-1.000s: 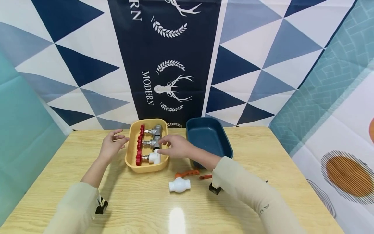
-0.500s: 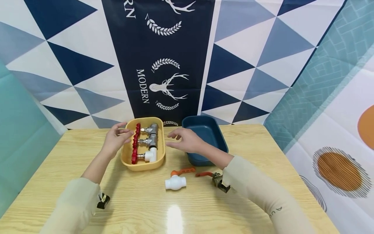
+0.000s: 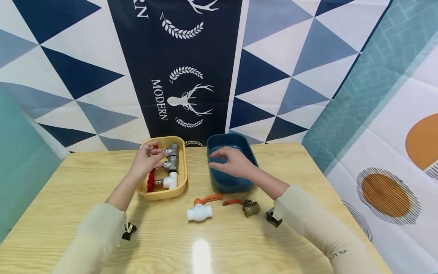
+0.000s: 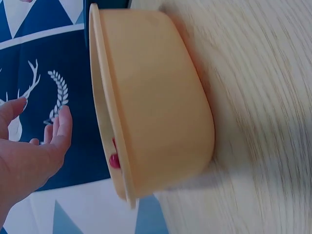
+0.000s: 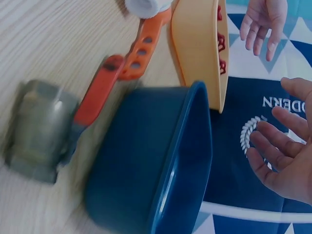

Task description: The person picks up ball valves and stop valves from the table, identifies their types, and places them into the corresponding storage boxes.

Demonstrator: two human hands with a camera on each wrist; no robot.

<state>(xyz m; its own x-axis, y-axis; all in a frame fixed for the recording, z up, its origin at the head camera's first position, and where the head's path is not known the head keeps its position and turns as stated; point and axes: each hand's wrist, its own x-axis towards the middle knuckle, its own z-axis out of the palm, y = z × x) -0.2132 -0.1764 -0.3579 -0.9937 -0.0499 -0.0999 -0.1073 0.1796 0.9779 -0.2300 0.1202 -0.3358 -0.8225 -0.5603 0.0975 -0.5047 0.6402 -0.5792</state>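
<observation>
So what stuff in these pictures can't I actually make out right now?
Head view: red handwheels, partly hidden by the left hand.
Left wrist view: grey valves, hidden by the wall of the yellow bin.
Right wrist view: brass valve, blurred; white valve, cut off by the top edge.

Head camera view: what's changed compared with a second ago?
The right hand moved right, from the yellow bin to above the blue bin. The left hand moved right, over the yellow bin. Neither visibly holds anything. Both bins, the red-wheeled valves and the white valve on the table stayed put.
</observation>
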